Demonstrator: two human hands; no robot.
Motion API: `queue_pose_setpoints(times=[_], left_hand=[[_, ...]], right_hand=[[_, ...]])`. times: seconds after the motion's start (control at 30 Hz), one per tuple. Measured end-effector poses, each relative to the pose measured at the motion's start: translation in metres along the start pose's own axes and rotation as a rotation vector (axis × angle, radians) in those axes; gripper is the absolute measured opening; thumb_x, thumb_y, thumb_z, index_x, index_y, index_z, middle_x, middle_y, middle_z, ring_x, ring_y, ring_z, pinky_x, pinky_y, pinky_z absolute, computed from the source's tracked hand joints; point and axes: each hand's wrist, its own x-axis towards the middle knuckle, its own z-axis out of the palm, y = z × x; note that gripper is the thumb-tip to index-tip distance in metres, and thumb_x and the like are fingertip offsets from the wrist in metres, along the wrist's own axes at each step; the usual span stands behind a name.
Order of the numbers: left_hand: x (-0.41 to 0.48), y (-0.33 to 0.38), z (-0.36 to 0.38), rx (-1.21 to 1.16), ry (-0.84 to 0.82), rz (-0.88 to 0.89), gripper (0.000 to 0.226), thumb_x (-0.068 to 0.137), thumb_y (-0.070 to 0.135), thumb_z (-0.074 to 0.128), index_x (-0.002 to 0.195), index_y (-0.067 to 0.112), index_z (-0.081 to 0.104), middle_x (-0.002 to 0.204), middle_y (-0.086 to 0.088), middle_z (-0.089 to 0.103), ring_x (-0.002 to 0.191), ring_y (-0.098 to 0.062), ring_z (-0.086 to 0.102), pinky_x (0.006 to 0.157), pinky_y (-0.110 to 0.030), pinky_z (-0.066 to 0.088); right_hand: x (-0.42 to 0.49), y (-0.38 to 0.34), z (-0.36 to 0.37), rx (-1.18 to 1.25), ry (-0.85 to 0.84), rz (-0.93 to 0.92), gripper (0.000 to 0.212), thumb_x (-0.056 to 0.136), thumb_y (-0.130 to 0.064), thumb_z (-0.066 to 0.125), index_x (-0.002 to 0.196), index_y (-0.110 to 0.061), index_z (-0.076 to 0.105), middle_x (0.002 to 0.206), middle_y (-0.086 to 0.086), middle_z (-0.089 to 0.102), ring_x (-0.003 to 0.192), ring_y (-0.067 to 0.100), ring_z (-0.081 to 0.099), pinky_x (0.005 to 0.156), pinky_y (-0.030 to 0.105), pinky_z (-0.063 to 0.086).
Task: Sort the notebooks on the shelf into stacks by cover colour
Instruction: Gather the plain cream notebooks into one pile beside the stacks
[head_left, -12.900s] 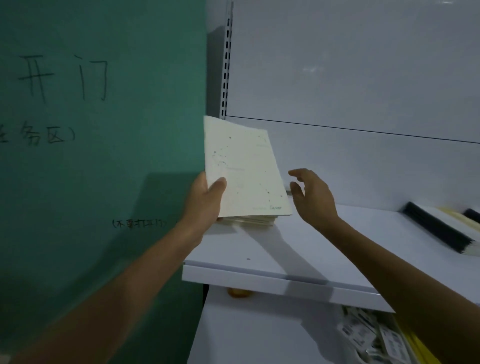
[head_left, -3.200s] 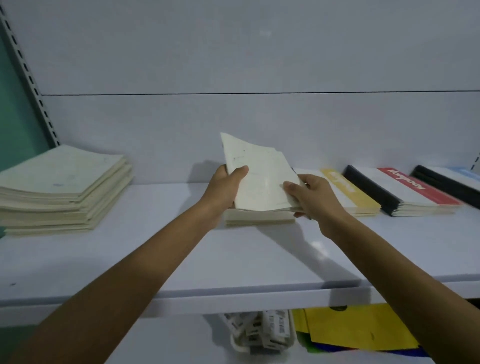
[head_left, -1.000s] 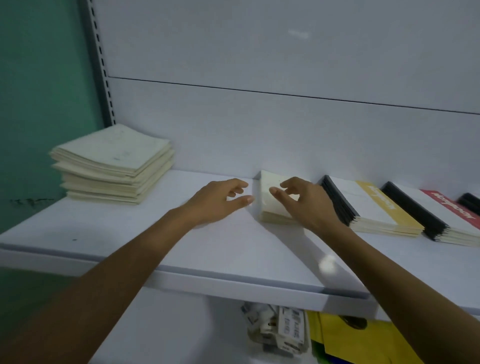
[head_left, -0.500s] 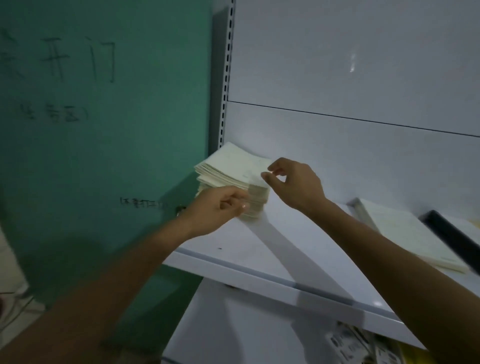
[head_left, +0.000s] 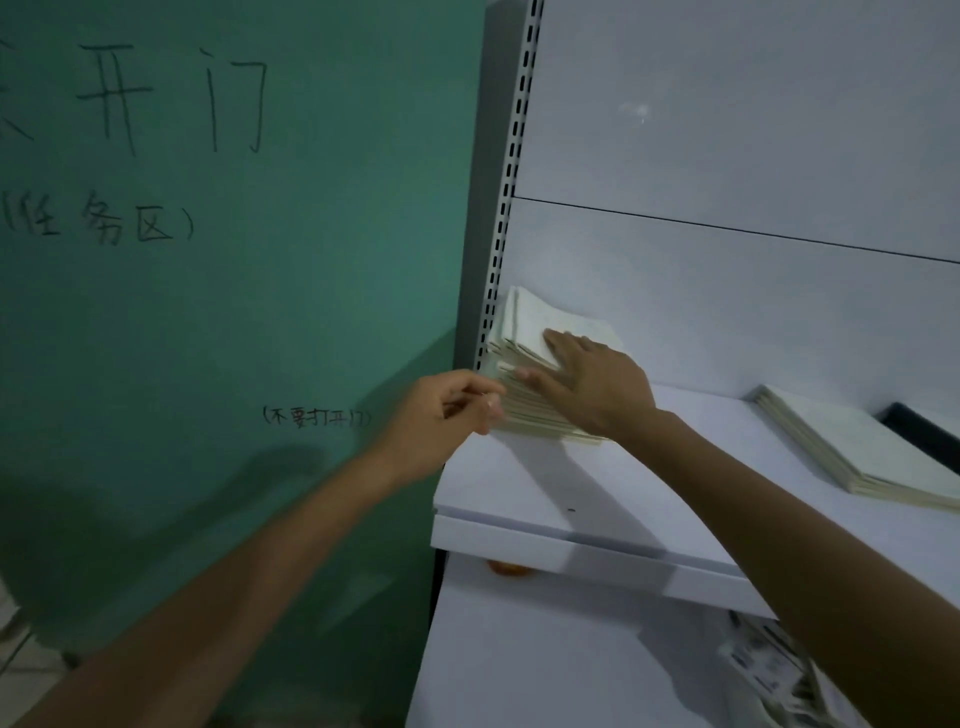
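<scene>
Cream paper notebook stack (head_left: 540, 332) lies at frame centre, on the white shelf's (head_left: 545, 488) left end. Right hand (head_left: 597, 387) presses flat on top; left hand (head_left: 441, 423) curls at its near-left corner, grip indeterminate.

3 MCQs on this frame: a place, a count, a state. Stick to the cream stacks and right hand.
1. Where is the taller cream stack? A) at the left end of the shelf, beside the slotted upright; B) at the right end of the shelf; C) on the floor.
2. How many cream stacks show on the shelf? A) one; B) two; C) four.
3. The right hand is: A) holding a notebook aloft; B) hanging below the shelf; C) lying flat on the taller stack.
1 A: it stands next to the upright. 2 B: a lower cream stack lies further right. 3 C: straight fingers rest on its top cover.
</scene>
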Motion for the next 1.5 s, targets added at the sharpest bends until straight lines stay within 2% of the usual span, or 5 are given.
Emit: queue_pose_setpoints(times=[0.5,0.9,1.07,1.23,1.5], left_hand=[[0.028,0.025,0.033,-0.553,-0.136,-0.533,0.044,0.091,0.053,0.050,0.115,0.019,0.063,0.104,-0.005,0.072,0.096,-0.023,0.068,0.078,-0.036,0.056],[0.011,0.032,-0.017,-0.550,0.428,-0.341,0.007,0.097,0.023,0.052,0.100,0.024,0.058,0.094,0.002,0.066,0.081,-0.016,0.063,0.064,-0.030,0.052],[-0.008,0.016,-0.040,-0.532,0.547,-0.438,0.009,0.096,0.025,0.053,0.101,0.020,0.058,0.091,0.000,0.065,0.078,-0.018,0.061,0.060,-0.029,0.047],[-0.022,0.005,-0.051,-0.526,0.578,-0.493,0.006,0.095,0.025,0.055,0.089,0.023,0.057,0.087,0.000,0.065,0.074,-0.017,0.061,0.055,-0.027,0.044],[-0.020,0.002,-0.053,-0.542,0.570,-0.496,0.007,0.094,0.026,0.055,0.089,0.024,0.057,0.088,0.000,0.064,0.074,-0.016,0.061,0.055,-0.026,0.044]], right_hand=[[-0.103,-0.011,0.022,-0.192,0.325,-0.241,0.054,0.089,-0.036,0.041,0.139,-0.016,0.042,0.134,0.018,0.054,0.119,0.036,0.055,0.095,0.046,0.047],[-0.051,-0.005,0.000,0.254,0.443,-0.141,0.056,0.095,-0.053,0.037,0.135,-0.013,0.048,0.139,0.007,0.050,0.123,0.021,0.049,0.098,0.033,0.040],[0.012,-0.006,-0.001,0.383,0.119,0.143,0.077,0.089,-0.062,0.044,0.148,-0.016,0.025,0.158,0.007,0.018,0.140,0.024,0.028,0.106,0.045,0.034],[0.002,-0.014,-0.003,0.012,-0.039,0.029,0.076,0.086,-0.071,0.037,0.139,-0.017,0.037,0.136,0.003,0.051,0.115,0.023,0.053,0.089,0.033,0.042],[-0.053,0.009,0.001,-0.085,0.299,-0.180,0.046,0.079,-0.013,0.073,0.124,-0.013,0.060,0.117,0.012,0.067,0.094,0.034,0.068,0.072,0.040,0.056]])
